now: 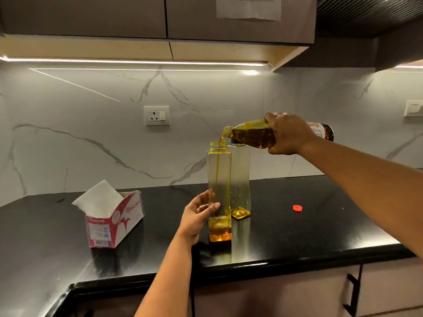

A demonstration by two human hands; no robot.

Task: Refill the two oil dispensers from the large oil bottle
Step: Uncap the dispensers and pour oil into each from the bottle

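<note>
The black tabletop (297, 225) holds two tall dispensers. The right hand (289, 133) grasps the big oil bottle (254, 135), tipped just above the front dispenser (219, 191). The left hand (198, 213) curls round that dispenser, steadying it. Pour slowly and keep the thin stream in the neck. The back dispenser (239, 179) waits just behind.

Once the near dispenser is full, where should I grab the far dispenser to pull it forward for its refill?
Grip the far dispenser around its square mid-body, coming from its right side. The near dispenser stands close on its left, and the large oil bottle hangs over its black cap. It stands upright and is tall and narrow, so a high grip could tip it.
</note>
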